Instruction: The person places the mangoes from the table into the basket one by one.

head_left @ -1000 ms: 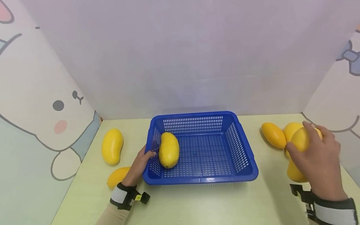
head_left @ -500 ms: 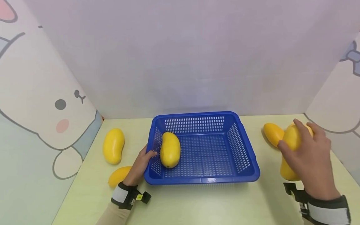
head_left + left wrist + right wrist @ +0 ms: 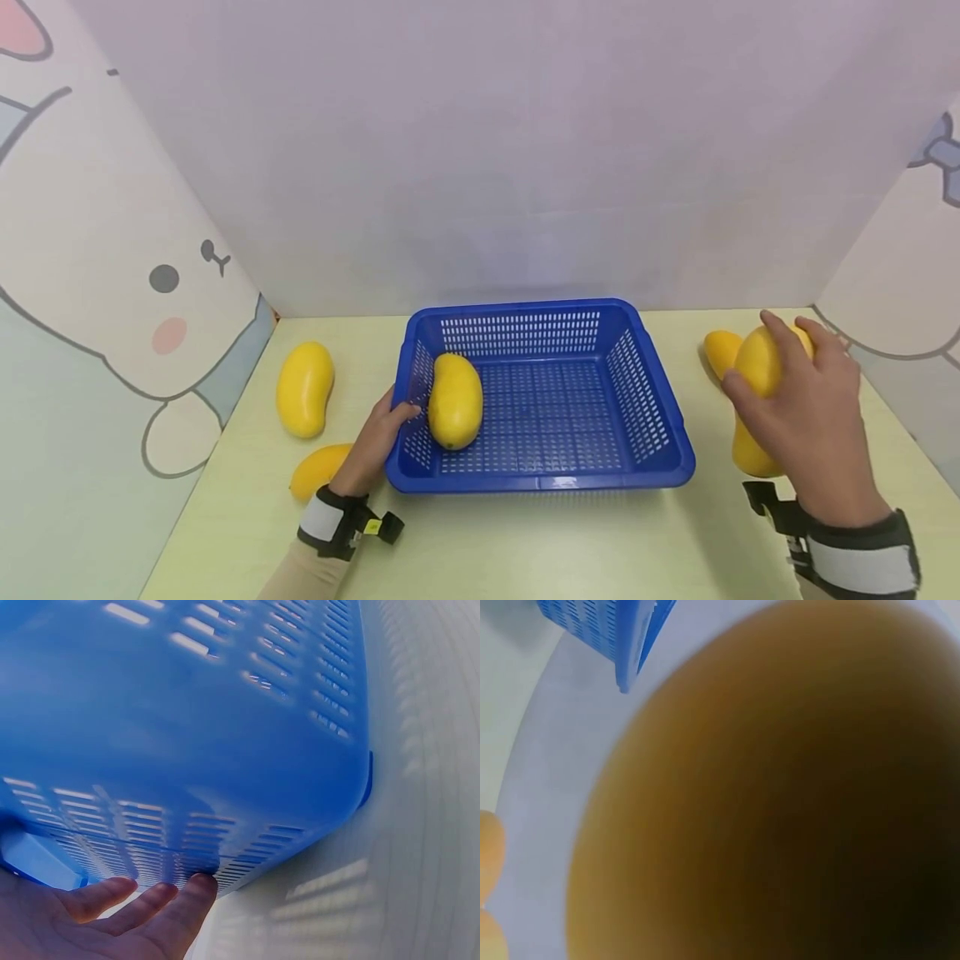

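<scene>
In the head view, my right hand (image 3: pixel 813 421) grips a yellow mango (image 3: pixel 756 367) above the table, right of the blue plastic basket (image 3: pixel 540 481). The same mango (image 3: pixel 735 795) fills most of the right wrist view, blurred. My left hand (image 3: pixel 373 443) holds the basket's left side, thumb over the rim. Its fingers (image 3: pixel 169 919) lie against the slotted outer wall in the left wrist view. One mango (image 3: pixel 456 402) lies lengthwise inside the basket, along its left wall.
Two more mangoes lie left of the basket: one farther back (image 3: pixel 304 389), the other (image 3: pixel 318 472) partly behind my left wrist. An orange-yellow mango (image 3: pixel 721 352) sits at the right, partly covered by the held one. A pale wall (image 3: pixel 525 167) stands behind the table.
My right hand has moved left toward the basket, carrying the mango, which now covers more of the orange-yellow one behind it. My left hand keeps its hold on the basket.
</scene>
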`<state>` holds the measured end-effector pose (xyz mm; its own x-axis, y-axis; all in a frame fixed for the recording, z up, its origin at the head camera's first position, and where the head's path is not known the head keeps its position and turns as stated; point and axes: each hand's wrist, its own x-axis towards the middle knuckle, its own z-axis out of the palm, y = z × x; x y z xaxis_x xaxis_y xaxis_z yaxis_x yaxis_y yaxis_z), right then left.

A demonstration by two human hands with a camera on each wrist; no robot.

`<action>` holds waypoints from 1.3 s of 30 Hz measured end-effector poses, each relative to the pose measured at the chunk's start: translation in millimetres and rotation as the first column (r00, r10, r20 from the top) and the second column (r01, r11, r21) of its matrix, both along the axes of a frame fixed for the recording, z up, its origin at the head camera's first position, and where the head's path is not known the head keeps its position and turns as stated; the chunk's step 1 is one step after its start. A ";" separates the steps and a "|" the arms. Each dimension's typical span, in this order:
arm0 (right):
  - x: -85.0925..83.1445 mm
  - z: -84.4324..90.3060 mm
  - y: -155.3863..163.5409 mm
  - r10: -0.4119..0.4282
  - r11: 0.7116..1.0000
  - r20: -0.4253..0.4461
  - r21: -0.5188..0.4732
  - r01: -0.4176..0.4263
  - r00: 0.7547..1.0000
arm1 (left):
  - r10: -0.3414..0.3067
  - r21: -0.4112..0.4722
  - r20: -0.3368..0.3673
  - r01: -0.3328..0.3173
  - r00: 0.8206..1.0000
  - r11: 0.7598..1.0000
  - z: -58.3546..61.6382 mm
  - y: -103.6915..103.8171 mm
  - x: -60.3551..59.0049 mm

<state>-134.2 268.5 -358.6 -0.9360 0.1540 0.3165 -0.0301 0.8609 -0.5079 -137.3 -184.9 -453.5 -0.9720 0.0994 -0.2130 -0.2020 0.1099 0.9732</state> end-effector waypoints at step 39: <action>-16.3 36.4 -66.4 0.170 0.985 -0.015 0.033 -0.170 0.985 | -0.004 -0.006 0.000 0.004 1.000 1.000 1.1 -0.1 0.0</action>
